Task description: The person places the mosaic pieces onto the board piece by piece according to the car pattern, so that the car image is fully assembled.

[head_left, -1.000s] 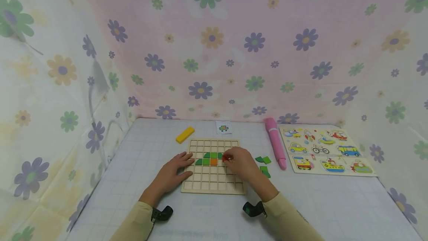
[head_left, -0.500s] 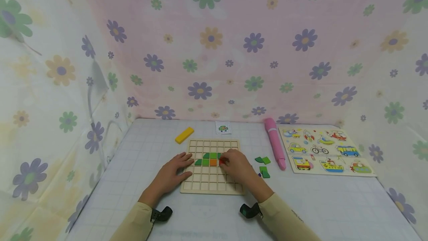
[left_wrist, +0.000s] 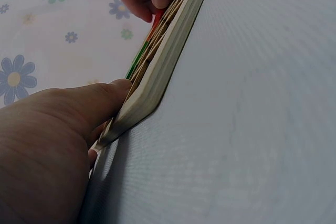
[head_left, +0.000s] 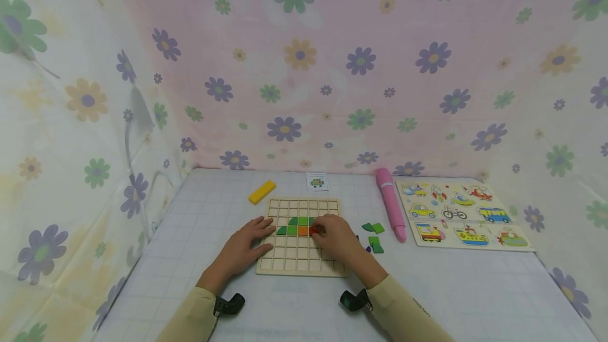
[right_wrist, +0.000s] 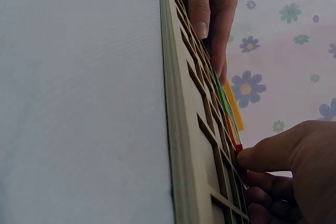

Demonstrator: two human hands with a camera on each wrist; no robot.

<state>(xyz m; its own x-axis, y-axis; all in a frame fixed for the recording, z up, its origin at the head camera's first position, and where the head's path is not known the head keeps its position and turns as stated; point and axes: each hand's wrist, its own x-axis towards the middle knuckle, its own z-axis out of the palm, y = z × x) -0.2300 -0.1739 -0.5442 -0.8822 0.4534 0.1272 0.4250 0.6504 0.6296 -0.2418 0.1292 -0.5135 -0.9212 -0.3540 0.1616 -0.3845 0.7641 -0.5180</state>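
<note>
Floral cloth (head_left: 332, 75) stands behind and beside a table (head_left: 285, 310) covered in a pale sheet, and at the table's far right lies a picture board (head_left: 446, 236) bearing vehicles such as a car, a bicycle and a bus. A wooden grid board (head_left: 302, 264) lies flat in the middle of the table, between the person's two beige sleeves (head_left: 413, 313). A pink roll (head_left: 391, 205) lies between the two boards, just beside the picture board. The left hand (head_left: 247, 241) rests on the left edge of the grid board, fingers spread and relaxed, with the thumb apart from the others. The right hand (head_left: 338, 235) is bent over the board's right half, thumb and finger pinching a small piece. A yellow block (head_left: 262, 192) lies near the far left corner of the grid board, and a small printed card (head_left: 317, 181) lies beyond its far edge. Loose green pieces (head_left: 377, 228) lie to the right of the board. Green pieces (head_left: 292, 230) fill cells in two rows, one row ending in an orange piece (head_left: 303, 230). The pinched red piece (head_left: 313, 231) is right beside the orange one, partly hidden by the fingers; whether it sits fully down in its cell cannot be told
</note>
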